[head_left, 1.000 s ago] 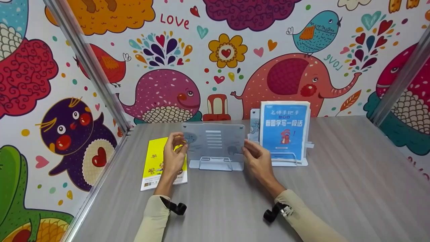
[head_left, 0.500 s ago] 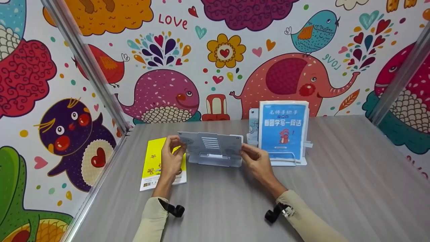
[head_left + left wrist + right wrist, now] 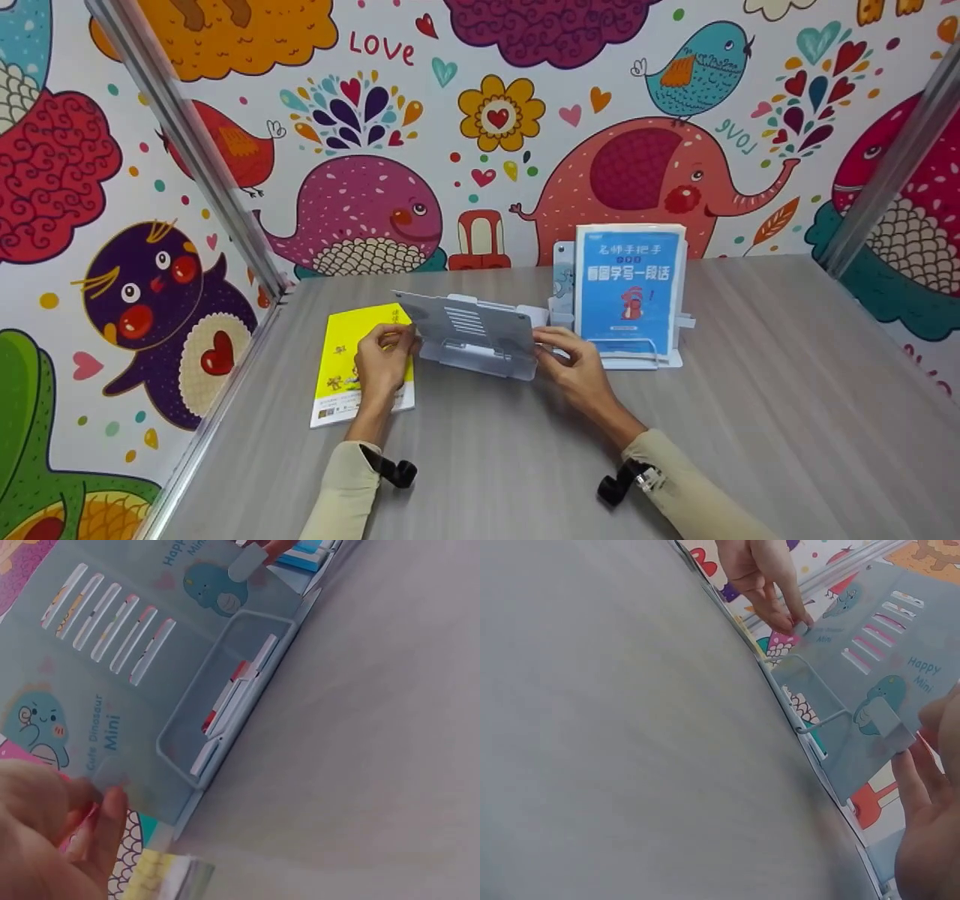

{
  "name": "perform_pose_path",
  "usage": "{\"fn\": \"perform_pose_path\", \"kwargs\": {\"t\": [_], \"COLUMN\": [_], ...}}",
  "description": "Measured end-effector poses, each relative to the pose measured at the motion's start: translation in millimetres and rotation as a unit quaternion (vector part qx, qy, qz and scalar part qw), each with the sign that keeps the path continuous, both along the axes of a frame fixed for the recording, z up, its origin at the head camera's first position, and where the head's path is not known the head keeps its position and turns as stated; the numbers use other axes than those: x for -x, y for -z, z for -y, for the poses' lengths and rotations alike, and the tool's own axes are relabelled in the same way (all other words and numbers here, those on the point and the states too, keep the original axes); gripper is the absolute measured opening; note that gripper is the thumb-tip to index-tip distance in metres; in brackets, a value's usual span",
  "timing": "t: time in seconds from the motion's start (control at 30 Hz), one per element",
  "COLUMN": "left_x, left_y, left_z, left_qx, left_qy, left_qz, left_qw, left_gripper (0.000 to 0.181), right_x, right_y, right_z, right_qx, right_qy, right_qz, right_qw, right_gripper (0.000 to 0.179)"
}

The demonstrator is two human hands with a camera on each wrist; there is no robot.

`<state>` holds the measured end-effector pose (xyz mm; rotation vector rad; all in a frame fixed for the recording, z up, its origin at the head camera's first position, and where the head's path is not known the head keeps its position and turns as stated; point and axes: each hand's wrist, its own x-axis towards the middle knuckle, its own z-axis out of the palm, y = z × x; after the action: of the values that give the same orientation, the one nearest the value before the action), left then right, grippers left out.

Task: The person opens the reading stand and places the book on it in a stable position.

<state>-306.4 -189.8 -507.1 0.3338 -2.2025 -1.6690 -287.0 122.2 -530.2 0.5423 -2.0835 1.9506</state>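
Note:
Both hands hold a blue-grey book stand [image 3: 472,330] in the middle of the table. Dinosaur prints, a row of slots and a wire loop [image 3: 169,750] show on its front in the wrist views. At its left edge, the left hand [image 3: 384,364] pinches the plate between thumb and fingers. The right hand [image 3: 576,364] grips the right edge, by a small side tab [image 3: 889,724]. The plate is tilted, with its right end nearer the person. Part of the stand's rear support is hidden behind it.
A yellow book [image 3: 337,367] lies flat to the left, partly under the left hand. On the right, close to the right hand, a second stand [image 3: 562,281] bears an upright blue-covered book [image 3: 630,292]. A patterned wall [image 3: 495,172] closes off the table's far side.
The book stand's plate has gone from nearly upright to tipped, and it has turned so its right end comes nearer. Both hands have kept hold and dropped slightly. Both books have stayed put.

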Motion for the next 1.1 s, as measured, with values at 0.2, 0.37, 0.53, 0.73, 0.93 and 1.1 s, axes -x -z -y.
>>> {"fn": "perform_pose_path", "kwargs": {"t": [0.2,0.37,0.53,0.73,0.93,1.1], "left_x": [-1.2,0.3,3.4,3.9,4.8,0.9], "left_y": [-3.2,-2.7,-1.4,-0.2,1.2,-2.9], "left_z": [0.7,2.3,-3.0,-16.0,-17.1,-15.3], "left_qx": [0.016,-0.015,-0.028,-0.013,-0.005,0.034], "left_qy": [0.023,0.079,0.144,0.201,0.219,0.185], "left_qz": [0.011,0.011,0.002,-0.013,-0.016,-0.033], "left_qw": [0.9996,0.9967,0.9892,0.9795,0.9755,0.9816], "left_gripper": [0.027,0.049,0.070,0.088,0.089,0.071], "right_x": [-4.8,-10.0,-14.6,-21.7,-26.9,-30.6], "right_y": [4.4,3.7,0.8,-2.7,-4.7,-5.5], "right_z": [5.8,14.7,24.8,36.4,46.1,51.9], "right_qx": [-0.004,-0.025,-0.044,-0.076,-0.101,-0.112], "right_qy": [-0.017,-0.037,-0.031,0.004,0.011,0.016], "right_qz": [-0.008,-0.015,-0.026,-0.042,-0.050,-0.057], "right_qw": [0.9998,0.9989,0.9982,0.9962,0.9936,0.9919], "right_gripper": [0.030,0.033,0.034,0.029,0.027,0.025]}}
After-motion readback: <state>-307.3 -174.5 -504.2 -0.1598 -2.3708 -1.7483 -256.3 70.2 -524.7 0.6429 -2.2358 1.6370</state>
